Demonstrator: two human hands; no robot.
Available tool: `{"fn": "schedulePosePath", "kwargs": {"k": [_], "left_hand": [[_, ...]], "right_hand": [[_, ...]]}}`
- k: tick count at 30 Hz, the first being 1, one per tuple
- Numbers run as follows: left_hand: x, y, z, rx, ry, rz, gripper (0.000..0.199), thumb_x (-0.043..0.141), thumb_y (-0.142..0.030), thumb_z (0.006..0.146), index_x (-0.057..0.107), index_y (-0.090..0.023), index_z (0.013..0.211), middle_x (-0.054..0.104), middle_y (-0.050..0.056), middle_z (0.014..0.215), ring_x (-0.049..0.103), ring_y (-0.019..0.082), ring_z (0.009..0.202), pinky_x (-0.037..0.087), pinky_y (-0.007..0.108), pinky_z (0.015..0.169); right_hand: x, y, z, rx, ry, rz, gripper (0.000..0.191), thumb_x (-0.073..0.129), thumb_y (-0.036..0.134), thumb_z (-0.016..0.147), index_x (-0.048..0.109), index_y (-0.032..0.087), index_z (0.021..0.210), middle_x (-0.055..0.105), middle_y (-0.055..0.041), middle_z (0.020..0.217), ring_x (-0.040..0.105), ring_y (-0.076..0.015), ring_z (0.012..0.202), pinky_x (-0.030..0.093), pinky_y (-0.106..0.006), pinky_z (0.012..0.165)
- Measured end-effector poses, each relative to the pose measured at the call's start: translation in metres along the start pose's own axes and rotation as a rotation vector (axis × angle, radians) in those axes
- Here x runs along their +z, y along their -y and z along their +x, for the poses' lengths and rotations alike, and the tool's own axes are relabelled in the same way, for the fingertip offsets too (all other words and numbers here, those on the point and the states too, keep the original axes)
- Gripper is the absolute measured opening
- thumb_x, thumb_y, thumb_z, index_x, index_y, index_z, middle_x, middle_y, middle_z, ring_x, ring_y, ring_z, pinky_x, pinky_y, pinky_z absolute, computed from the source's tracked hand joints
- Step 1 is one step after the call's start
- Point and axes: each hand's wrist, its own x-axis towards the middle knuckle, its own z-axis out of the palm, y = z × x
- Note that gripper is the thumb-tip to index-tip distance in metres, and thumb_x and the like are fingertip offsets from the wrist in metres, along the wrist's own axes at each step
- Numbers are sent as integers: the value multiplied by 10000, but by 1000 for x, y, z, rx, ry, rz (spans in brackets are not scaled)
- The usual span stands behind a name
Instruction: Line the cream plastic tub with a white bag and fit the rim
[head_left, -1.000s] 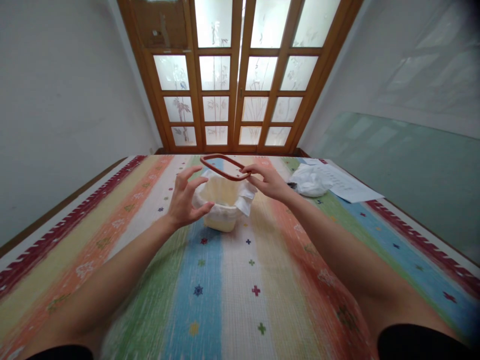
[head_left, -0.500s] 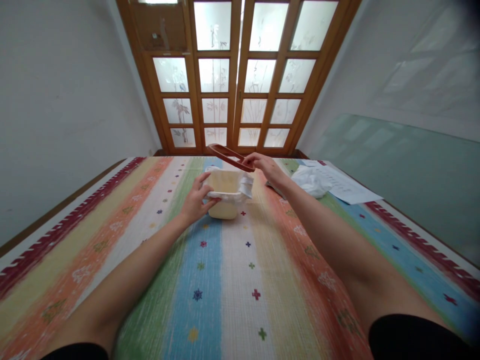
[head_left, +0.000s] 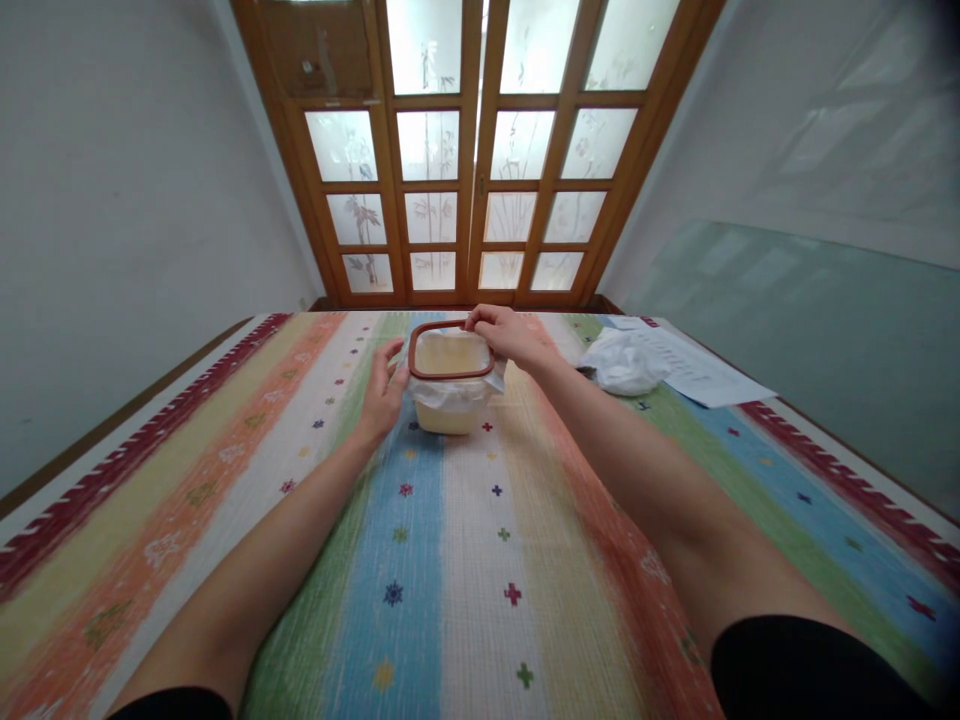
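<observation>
A small cream waste bin (head_left: 446, 419) stands on the striped tablecloth, with a thin white plastic bag (head_left: 454, 397) folded over its upper edge. On top of the bag lies a brown rim ring (head_left: 452, 376), roughly level around the bin's mouth. My right hand (head_left: 501, 332) grips the ring at its far right corner, fingers bent over it. My left hand (head_left: 384, 388) is at the bin's left side, fingers apart, the thumb near or touching the bag. Whether it presses on the bin is hard to see.
A crumpled heap of white plastic (head_left: 624, 362) lies to the right, with a small dark item (head_left: 586, 371) by it. Printed paper sheets (head_left: 701, 370) lie beyond. A pale green glass panel (head_left: 810, 330) leans along the right wall. Wood-framed doors (head_left: 469, 187) close the far end.
The brown ring has come down from a tilted position above the bin onto its bagged mouth. My left hand has loosened from the bin's edge and shifted slightly left.
</observation>
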Motion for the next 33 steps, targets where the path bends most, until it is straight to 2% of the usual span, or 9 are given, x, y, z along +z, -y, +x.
{"fn": "schedulePosePath", "kwargs": {"k": [5,9,14,20,23,26,29,33], "left_hand": [[6,0,-4,-68,16,-9,408,409,-462,1075,534,-283,1420,553,82,1468,484,244,1422,324,471,1260],[8,3,-9,-99,9,9,434,365,-482,1088,502,-288,1452,545,77,1495,480,225,1439,337,456,1257],[9,3,-11,-90,-3,53,429,366,-466,1088,504,-271,1444,557,87,1487,501,220,1423,358,465,1248],[0,-10,12,-34,-79,45,371,442,-340,1042,567,-255,1381,589,86,1445,524,232,1394,353,485,1249],[1,-14,32,20,-9,78,355,517,-296,976,636,-245,1306,575,80,1468,482,243,1435,318,484,1272],[8,-13,45,-33,97,24,373,524,-240,904,678,-232,1243,571,79,1488,470,258,1455,320,500,1274],[13,-11,47,-123,134,-22,401,497,-233,892,686,-233,1245,575,72,1500,489,271,1443,312,537,1274],[14,-11,41,-108,135,13,391,456,-259,935,688,-234,1248,551,68,1530,456,268,1471,280,535,1287]], "right_hand": [[5,-4,2,15,-13,-122,215,504,171,769,708,195,832,636,0,706,540,-145,630,383,-259,596],[7,-9,-2,-3,-27,-201,208,507,164,777,706,199,825,675,-16,769,592,-179,749,425,-285,692],[7,-12,-9,-47,-2,-193,202,516,162,781,700,214,848,697,-28,821,604,-206,794,460,-328,760],[5,-16,-8,-59,43,-217,223,512,158,798,704,218,894,690,-26,814,601,-206,791,465,-336,767],[5,-18,-6,-86,63,-234,236,508,162,804,710,222,910,703,-28,858,609,-207,825,458,-333,779],[6,-20,-6,-102,68,-228,253,490,161,804,709,222,914,693,-25,855,599,-199,804,453,-328,775],[7,-20,-7,-88,70,-181,265,482,162,796,708,216,923,661,-19,792,572,-187,744,455,-320,748],[6,-19,-7,-49,89,-105,270,484,166,774,706,205,922,632,-14,745,546,-176,702,451,-305,697]]}}
